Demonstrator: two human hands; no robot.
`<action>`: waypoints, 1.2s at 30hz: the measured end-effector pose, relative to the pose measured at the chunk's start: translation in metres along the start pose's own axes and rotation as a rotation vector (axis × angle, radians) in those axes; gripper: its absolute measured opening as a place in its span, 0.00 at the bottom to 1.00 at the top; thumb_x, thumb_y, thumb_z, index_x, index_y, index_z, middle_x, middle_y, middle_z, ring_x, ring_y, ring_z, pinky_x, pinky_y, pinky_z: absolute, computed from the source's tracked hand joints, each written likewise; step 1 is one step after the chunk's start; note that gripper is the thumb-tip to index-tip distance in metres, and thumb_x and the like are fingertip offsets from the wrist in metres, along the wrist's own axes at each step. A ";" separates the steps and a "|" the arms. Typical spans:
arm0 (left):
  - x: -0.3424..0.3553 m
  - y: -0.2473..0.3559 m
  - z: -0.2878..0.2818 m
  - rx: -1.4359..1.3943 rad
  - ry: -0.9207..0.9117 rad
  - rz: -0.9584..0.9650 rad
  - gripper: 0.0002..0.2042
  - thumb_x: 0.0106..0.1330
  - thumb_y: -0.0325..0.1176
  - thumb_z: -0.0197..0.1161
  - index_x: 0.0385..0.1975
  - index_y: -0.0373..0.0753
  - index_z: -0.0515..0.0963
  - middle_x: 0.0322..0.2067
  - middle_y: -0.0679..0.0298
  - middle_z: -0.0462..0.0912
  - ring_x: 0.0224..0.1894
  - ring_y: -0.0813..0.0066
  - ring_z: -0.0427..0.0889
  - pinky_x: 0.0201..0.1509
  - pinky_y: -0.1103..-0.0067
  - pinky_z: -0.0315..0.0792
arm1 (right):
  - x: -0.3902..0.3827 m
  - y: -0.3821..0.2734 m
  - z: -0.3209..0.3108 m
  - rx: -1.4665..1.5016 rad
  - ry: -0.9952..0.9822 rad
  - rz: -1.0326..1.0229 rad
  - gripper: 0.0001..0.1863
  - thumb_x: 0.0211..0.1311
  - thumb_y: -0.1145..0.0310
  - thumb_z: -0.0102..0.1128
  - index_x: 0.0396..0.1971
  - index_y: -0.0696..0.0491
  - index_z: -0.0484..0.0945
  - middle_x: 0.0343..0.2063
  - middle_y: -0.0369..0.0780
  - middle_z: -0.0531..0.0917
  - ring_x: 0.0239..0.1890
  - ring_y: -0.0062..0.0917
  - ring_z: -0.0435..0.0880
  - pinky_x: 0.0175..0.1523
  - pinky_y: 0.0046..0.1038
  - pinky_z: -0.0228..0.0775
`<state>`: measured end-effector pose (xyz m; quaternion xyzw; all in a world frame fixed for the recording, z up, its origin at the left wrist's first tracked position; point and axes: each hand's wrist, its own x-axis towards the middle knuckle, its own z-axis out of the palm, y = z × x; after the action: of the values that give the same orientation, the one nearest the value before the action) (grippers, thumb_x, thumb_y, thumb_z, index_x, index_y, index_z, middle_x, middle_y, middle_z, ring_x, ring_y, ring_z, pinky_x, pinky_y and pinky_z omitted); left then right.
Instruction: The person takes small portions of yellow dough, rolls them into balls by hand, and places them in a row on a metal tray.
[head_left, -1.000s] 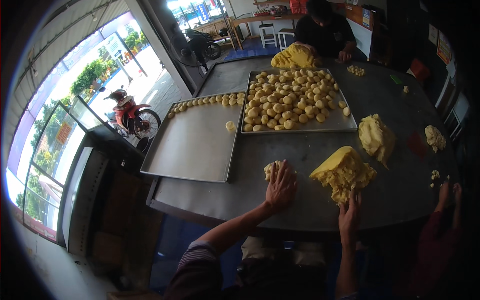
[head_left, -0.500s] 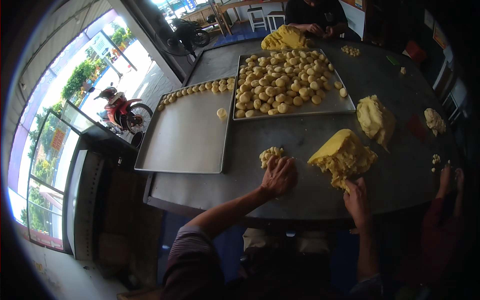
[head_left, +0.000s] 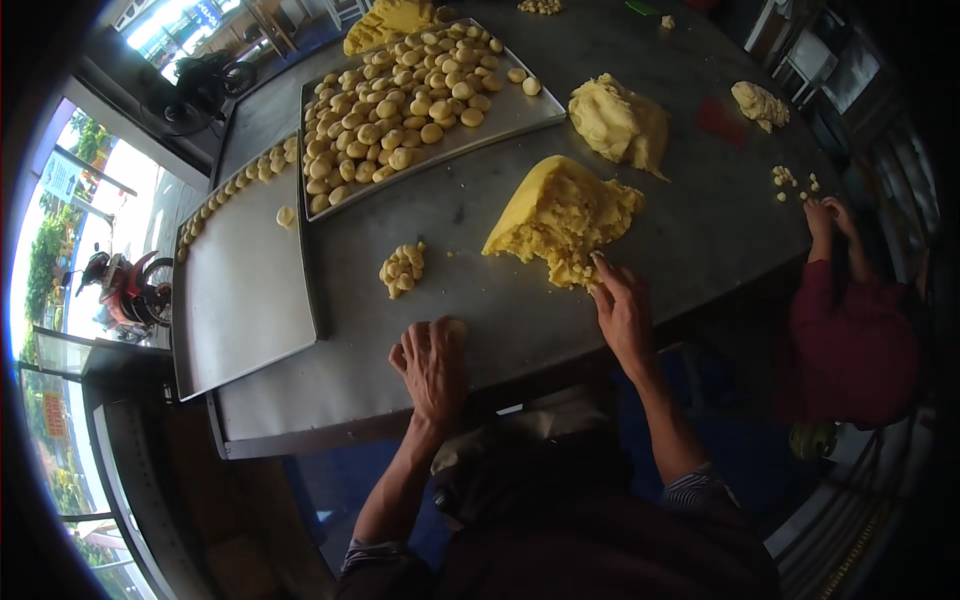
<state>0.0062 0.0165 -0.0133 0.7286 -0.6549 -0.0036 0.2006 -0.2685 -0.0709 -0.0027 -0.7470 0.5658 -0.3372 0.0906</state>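
Left hand (head_left: 432, 362) flat near the table's (head_left: 720, 215) near edge, grip spread and pressing a small dough piece (head_left: 456, 329) beneath fingers and palm, apparently to roll it against the metal. Right hand (head_left: 622, 308) at the near tip of the big yellow dough wedge (head_left: 560, 215), fingers pinching crumbly dough there; wedge mid-table, long axis running from its thin far peak toward the right hand's side, broken end pointing nearward. Little pile of balls (head_left: 402, 268) between both hands and the trays (handy for transfer, likely). Full tray (head_left: 420, 85) at the far edge, emptier tray (head_left: 245, 290) at the left edge.
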 end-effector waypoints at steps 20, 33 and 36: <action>0.028 0.057 0.002 -1.175 -0.078 -0.501 0.15 0.76 0.37 0.61 0.48 0.31 0.84 0.36 0.58 0.89 0.39 0.79 0.84 0.46 0.80 0.76 | -0.027 -0.056 -0.012 0.117 -0.295 -0.106 0.26 0.62 0.85 0.56 0.62 0.65 0.71 0.57 0.54 0.76 0.56 0.49 0.79 0.59 0.38 0.75; 0.028 0.031 0.011 -0.681 -0.143 -0.086 0.08 0.59 0.31 0.68 0.35 0.36 0.82 0.28 0.48 0.85 0.34 0.45 0.85 0.33 0.65 0.77 | -0.012 -0.109 0.012 0.572 -0.269 -0.044 0.14 0.57 0.80 0.67 0.44 0.55 0.88 0.44 0.42 0.86 0.48 0.39 0.83 0.54 0.33 0.78; 0.025 0.039 0.014 -0.582 -0.220 -0.153 0.11 0.59 0.31 0.69 0.39 0.37 0.77 0.27 0.48 0.85 0.34 0.44 0.85 0.35 0.61 0.77 | -0.016 -0.109 0.016 0.575 -0.271 0.067 0.14 0.57 0.79 0.68 0.44 0.56 0.87 0.41 0.44 0.86 0.44 0.39 0.85 0.50 0.33 0.79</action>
<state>-0.0313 -0.0139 -0.0081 0.6831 -0.5874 -0.2846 0.3275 -0.1753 -0.0226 0.0347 -0.7097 0.4546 -0.3775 0.3836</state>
